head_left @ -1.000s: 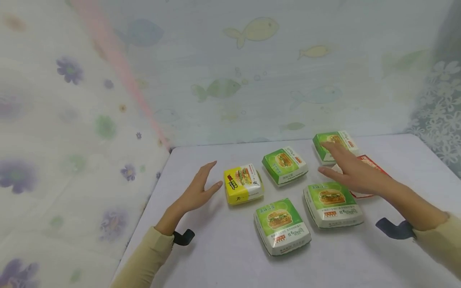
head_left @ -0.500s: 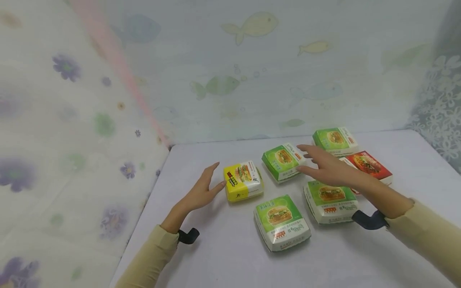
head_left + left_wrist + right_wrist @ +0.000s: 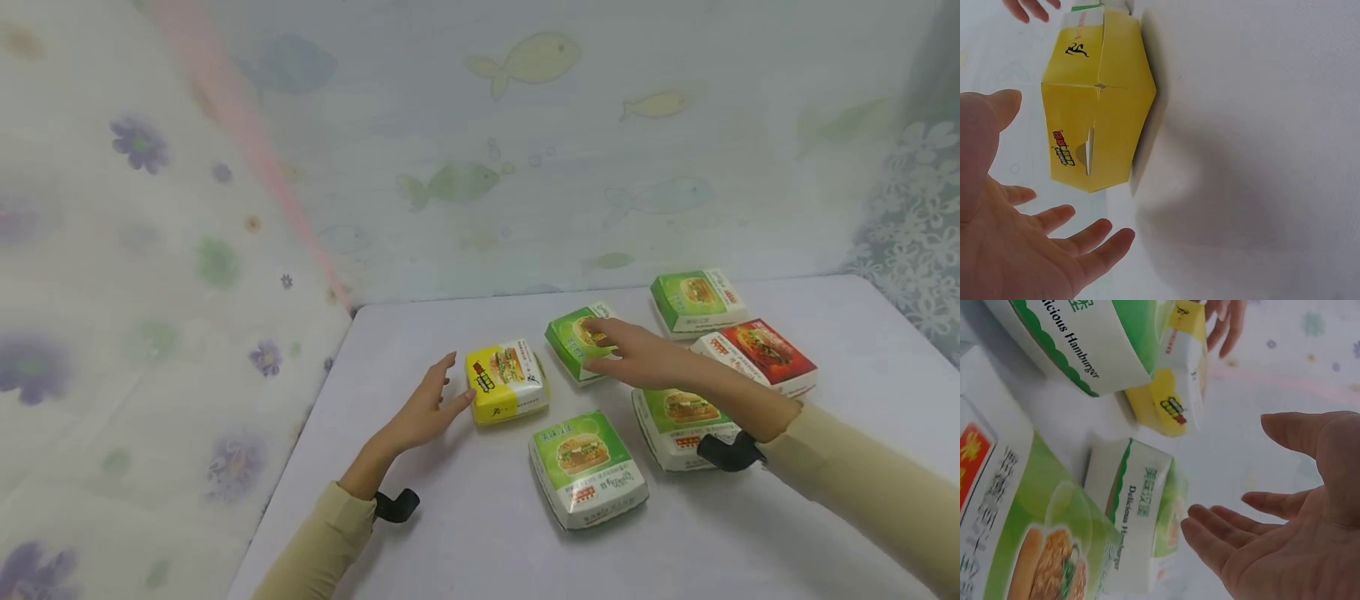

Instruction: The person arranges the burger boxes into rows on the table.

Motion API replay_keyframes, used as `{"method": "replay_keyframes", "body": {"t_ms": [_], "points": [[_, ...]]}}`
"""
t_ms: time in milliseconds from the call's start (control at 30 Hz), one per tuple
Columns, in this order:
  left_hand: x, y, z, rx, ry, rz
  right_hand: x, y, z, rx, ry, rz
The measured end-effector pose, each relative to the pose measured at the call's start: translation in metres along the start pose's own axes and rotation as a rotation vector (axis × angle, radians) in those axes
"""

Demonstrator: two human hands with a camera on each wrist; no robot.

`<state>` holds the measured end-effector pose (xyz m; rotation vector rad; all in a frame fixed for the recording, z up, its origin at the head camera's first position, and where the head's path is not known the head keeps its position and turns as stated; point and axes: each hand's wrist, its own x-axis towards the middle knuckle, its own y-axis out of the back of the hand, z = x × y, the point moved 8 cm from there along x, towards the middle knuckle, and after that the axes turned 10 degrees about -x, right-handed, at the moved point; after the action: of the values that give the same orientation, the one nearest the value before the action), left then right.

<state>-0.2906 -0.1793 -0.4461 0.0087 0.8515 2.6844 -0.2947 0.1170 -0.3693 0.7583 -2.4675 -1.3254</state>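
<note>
My left hand [image 3: 423, 412] is beside the left end of a yellow-and-white hamburger box [image 3: 506, 383]. In the left wrist view its fingers [image 3: 1100, 250] are spread, with a gap between them and the yellow box [image 3: 1097, 119]. Over the right part of a green-and-white hamburger box [image 3: 573, 343] hovers my right hand [image 3: 641, 357], hiding some of its lid. The right wrist view has that hand [image 3: 1297, 531] with fingers apart and nothing held, near a green-and-white box [image 3: 1141, 512].
Another green hamburger box [image 3: 588, 471] lies in front. A further one [image 3: 678, 417] sits partly under my right forearm. Behind it are a red-and-white box [image 3: 765, 354] and a green box [image 3: 697, 302]. A patterned cloth [image 3: 450, 225] hangs behind the white table [image 3: 450, 533].
My right hand has moved left, from above the boxes at right to over the middle green box. My left hand has shifted slightly right, closer to the yellow box. The boxes stay put.
</note>
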Motion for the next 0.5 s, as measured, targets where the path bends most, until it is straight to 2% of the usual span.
{"method": "replay_keyframes", "body": {"t_ms": [300,500], "points": [[-0.002,-0.003,-0.002,-0.043,0.005,0.002,0.024,-0.019,-0.009,0.015,0.000,-0.090],[-0.001,-0.005,-0.007,-0.065,0.001,0.019,0.042,-0.029,-0.018,-0.007,0.039,-0.111]]}}
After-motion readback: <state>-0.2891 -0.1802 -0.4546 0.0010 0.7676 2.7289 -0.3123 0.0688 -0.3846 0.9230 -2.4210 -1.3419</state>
